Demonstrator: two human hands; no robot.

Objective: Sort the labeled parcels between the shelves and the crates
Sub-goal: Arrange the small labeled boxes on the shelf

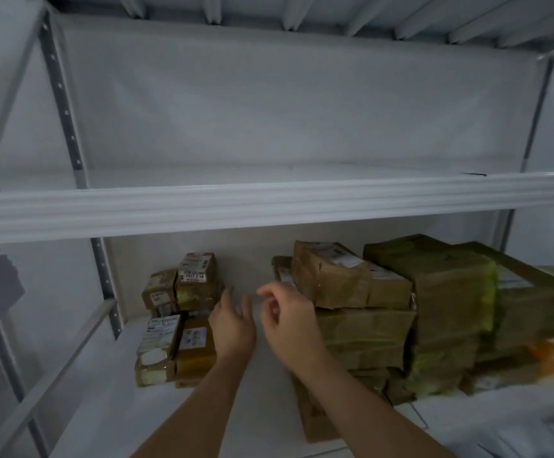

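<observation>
Parcels sit on the lower shelf (202,408) in two groups: a small stack (179,319) at left, a big stack (401,312) at right. Both hands reach into the open gap between them, holding nothing. The left hand (232,325) is spread, fingers straight; the right hand (292,322) is loosely curled beside the big stack.

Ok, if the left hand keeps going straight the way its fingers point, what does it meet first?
Probably the small parcel stack: the left hand points up and back, its fingertips right beside the stack's right edge. It might slip past to the back wall; depth is unclear.
</observation>
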